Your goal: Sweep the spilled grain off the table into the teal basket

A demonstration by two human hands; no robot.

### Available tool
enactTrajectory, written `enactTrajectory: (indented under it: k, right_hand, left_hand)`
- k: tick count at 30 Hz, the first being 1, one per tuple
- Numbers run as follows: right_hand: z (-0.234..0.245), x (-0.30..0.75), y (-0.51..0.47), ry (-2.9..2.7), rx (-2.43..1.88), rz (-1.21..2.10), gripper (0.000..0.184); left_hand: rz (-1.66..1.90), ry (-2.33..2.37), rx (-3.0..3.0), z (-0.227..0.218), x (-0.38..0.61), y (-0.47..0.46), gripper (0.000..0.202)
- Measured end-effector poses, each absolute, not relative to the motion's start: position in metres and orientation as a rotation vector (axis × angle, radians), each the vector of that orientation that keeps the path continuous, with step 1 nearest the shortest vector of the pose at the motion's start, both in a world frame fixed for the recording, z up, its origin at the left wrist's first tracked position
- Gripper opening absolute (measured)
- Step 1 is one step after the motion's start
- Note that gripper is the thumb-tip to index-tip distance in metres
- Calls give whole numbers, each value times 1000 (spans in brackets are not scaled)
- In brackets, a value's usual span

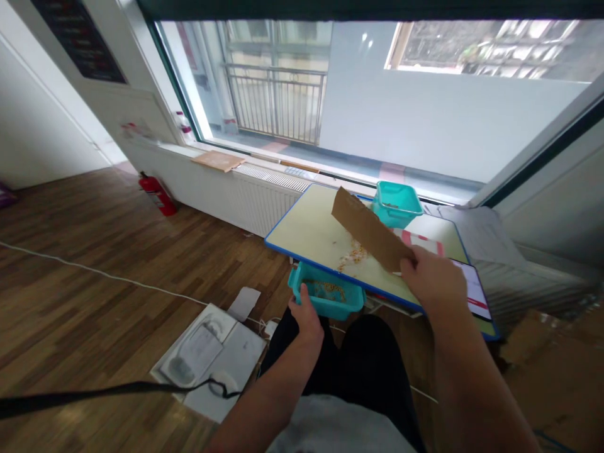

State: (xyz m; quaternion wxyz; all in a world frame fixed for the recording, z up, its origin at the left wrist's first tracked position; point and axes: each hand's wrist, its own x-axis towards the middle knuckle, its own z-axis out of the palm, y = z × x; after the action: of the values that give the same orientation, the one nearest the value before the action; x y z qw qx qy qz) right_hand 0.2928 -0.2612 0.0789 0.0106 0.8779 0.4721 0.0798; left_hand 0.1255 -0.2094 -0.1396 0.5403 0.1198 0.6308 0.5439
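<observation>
My left hand (306, 314) grips the near left rim of a teal plastic basket (337, 308), held just below the table's front edge. Yellowish kernels or grains (330, 289) lie on the basket's bottom. In my right hand (434, 280) is a strip of brown cardboard (368, 229), its lower end pinched in my fingers. The strip slants over the table, with its long lower edge near a scattered pile of similar yellow and pale bits (353, 255). Those bits spread toward the table's front edge, above the basket.
The small table (302, 220) has a pale top with blue edging. A second teal basket (399, 204) stands at its back, and a tablet or phone (473, 289) lies at its right. A white box (207, 362) rests on the floor; a fire extinguisher (158, 194) stands farther left.
</observation>
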Motion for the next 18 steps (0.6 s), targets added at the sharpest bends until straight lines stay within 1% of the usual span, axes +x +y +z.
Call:
enactTrajectory:
  k: [7,12,15,18]
  right_hand:
    - [53,284,-268,1545,2695,355,40]
    - [55,277,-275,1469,2762,293,41]
    - [57,264,-284,1436,2778,243,44]
    - [57,254,-286,1464,2768,239,49]
  left_hand:
    - [1299,1559,293,-139,136,-208,52]
    - [1227,1581,309,-138,150,-222,58]
    - [1149,1603,305,-134,156,-228,63]
    - [1139,1606,306,-130,157,-226,64]
